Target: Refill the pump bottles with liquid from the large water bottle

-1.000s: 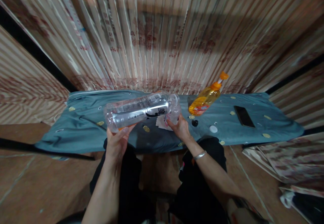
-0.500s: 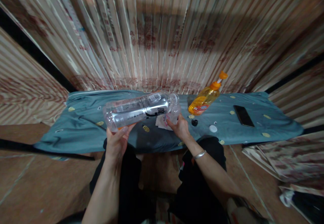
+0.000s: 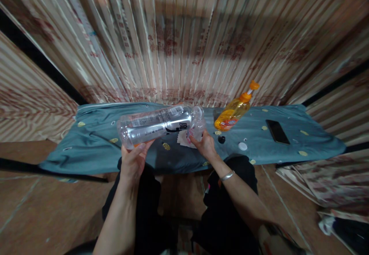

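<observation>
My left hand (image 3: pixel 134 161) is wrapped round the lower end of a large clear bottle (image 3: pixel 155 126) with a silver label. The bottle lies almost level, tipped with its neck to the right. Its mouth meets the top of a smaller clear bottle (image 3: pixel 198 126), which my right hand (image 3: pixel 205 145) grips from the right. A pale piece of paper (image 3: pixel 183 139) shows beneath the small bottle. Whether liquid is passing between the two bottles is too small to tell.
On the blue patterned cloth (image 3: pixel 95 147) stand an orange pump bottle (image 3: pixel 232 113), a black cap (image 3: pixel 221 139), a white cap (image 3: pixel 242 146) and a dark phone (image 3: pixel 277 132). A striped curtain (image 3: pixel 178 47) hangs behind.
</observation>
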### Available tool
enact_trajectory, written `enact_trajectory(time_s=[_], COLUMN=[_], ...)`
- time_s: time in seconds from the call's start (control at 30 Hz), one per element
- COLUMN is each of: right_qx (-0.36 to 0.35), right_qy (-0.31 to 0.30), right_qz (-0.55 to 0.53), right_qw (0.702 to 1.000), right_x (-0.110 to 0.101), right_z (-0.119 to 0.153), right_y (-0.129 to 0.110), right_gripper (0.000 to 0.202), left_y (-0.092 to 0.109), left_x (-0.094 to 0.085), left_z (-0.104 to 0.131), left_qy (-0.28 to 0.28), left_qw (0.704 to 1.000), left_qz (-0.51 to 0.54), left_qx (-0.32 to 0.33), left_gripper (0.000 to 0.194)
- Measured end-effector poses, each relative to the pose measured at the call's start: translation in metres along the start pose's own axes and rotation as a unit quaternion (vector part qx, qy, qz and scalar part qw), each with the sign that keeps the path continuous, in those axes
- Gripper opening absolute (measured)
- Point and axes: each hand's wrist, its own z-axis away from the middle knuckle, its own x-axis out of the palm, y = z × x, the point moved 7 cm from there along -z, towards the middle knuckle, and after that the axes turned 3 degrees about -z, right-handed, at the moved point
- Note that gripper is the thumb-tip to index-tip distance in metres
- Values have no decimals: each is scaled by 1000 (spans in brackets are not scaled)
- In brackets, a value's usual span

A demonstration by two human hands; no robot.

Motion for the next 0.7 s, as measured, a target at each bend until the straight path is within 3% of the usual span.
enact_trajectory(time_s=[0.37, 0.7], right_qx=[-5, -7], right_qy=[1, -4], right_qz=[3, 4], right_qw=[1000, 1000], right_x=[3, 3], right_z=[0, 0], right_y=[4, 5], right_gripper=[36, 41], left_y=[1, 0], left_x=[2, 2], left_z=[-1, -2], left_qy=[10, -3], left_qw=[1000, 1000], left_qz=[14, 8], left_qx=[-1, 1], left_gripper=[59, 64])
